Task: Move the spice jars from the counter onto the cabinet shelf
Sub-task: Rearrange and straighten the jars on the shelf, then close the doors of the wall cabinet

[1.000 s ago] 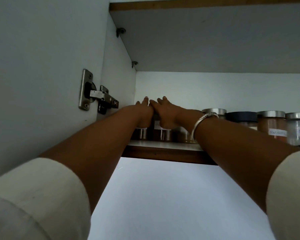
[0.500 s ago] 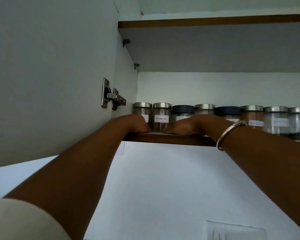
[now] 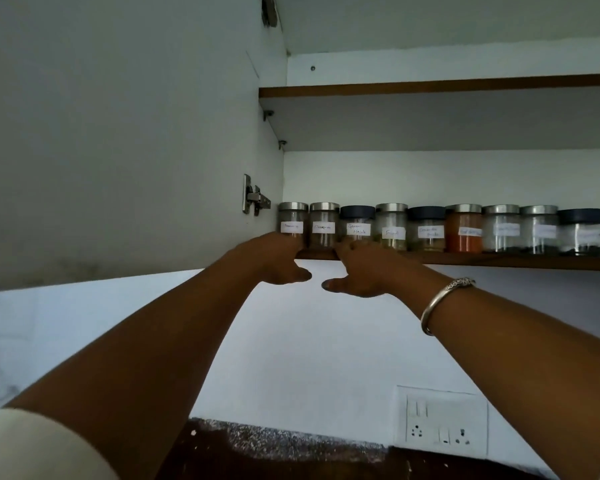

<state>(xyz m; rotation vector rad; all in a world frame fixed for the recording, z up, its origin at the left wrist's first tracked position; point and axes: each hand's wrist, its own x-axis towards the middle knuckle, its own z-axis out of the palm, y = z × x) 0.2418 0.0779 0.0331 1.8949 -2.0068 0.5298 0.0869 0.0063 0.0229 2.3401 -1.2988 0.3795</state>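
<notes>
Several labelled glass spice jars stand in a row on the wooden cabinet shelf [image 3: 499, 262]. The leftmost jar [image 3: 292, 218] and the second jar [image 3: 324, 220] have silver lids; the third jar [image 3: 357, 221] has a dark lid, and farther right is an orange-filled jar [image 3: 464, 233]. My left hand [image 3: 278, 259] is at the shelf's front edge below the leftmost jar, thumb stretched out beneath the shelf. My right hand [image 3: 361, 268] is at the edge in front of the third jar, thumb out too. Neither hand holds a jar; the fingertips are hidden.
The open cabinet door [image 3: 118, 133] with its metal hinge [image 3: 253, 199] stands close on the left. An upper shelf [image 3: 430, 90] runs above the jars. A wall socket panel [image 3: 440, 422] and a strip of dark speckled counter [image 3: 291, 445] lie below.
Both hands have drawn back from the jars at the left end of the row to the shelf's front edge. The view has pulled back and down, showing more jars and the counter.
</notes>
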